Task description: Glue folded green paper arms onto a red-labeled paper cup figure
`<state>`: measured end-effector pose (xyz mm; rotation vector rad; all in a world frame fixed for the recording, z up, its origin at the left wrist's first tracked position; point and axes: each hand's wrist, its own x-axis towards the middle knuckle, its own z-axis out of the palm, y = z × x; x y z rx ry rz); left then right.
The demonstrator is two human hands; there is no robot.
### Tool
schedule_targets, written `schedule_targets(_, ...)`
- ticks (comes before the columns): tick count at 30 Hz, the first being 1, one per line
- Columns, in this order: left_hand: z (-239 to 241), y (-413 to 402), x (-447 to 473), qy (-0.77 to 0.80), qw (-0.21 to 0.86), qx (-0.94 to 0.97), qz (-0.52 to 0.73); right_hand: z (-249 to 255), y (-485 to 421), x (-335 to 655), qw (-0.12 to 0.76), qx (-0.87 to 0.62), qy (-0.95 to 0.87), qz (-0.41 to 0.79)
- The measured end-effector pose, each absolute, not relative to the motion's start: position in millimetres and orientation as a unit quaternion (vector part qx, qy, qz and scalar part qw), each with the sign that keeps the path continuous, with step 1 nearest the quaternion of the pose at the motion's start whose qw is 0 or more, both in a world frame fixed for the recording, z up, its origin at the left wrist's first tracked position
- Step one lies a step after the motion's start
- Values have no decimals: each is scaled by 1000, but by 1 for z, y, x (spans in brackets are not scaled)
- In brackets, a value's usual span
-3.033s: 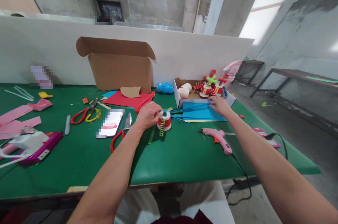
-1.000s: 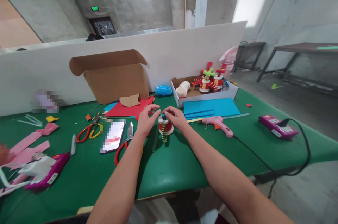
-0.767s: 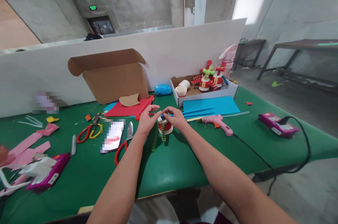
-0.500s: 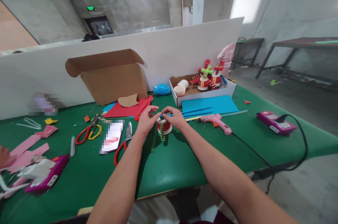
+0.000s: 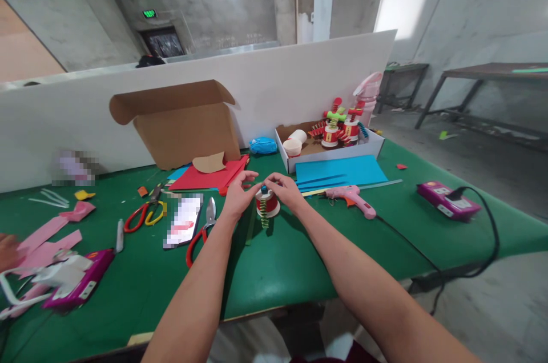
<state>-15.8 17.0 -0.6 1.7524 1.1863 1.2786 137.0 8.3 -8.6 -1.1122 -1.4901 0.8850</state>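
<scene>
A small red-and-white paper cup (image 5: 273,210) stands upside down on the green table, with a folded green paper spring (image 5: 264,216) hanging down its near side. On top of the cup is a small blue folded paper strip (image 5: 264,188). My left hand (image 5: 240,198) pinches it from the left between thumb and finger, the other fingers raised. From the right, my right hand (image 5: 284,190) pinches the same blue strip with its fingers curled in. The fingertips partly cover the strip.
Red-handled scissors (image 5: 209,217) and a phone (image 5: 184,221) lie left of my forearms. To the right rest a pink glue gun (image 5: 351,197) with its cord, blue paper (image 5: 342,170) and a purple power strip (image 5: 447,199). A white box (image 5: 334,154) holds finished paper figures. Another person's hand (image 5: 7,250) is far left.
My right fingertips have shifted slightly, so more of the blue strip shows on top of the cup. The cup stays in place; the view moves only a little.
</scene>
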Motion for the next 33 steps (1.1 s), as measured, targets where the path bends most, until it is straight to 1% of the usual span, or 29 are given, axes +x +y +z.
schedule_targets(5,1,16,-16,450,322,676,486,-8,6,137,508,-466,-634,351)
schedule_targets(24,3,16,-18,435,339,673,494,-11,8,137,500,-476,-634,347)
schedule_targets(33,5,16,-18,404,387,643,524,-12,9,137,502,-476,-631,351)
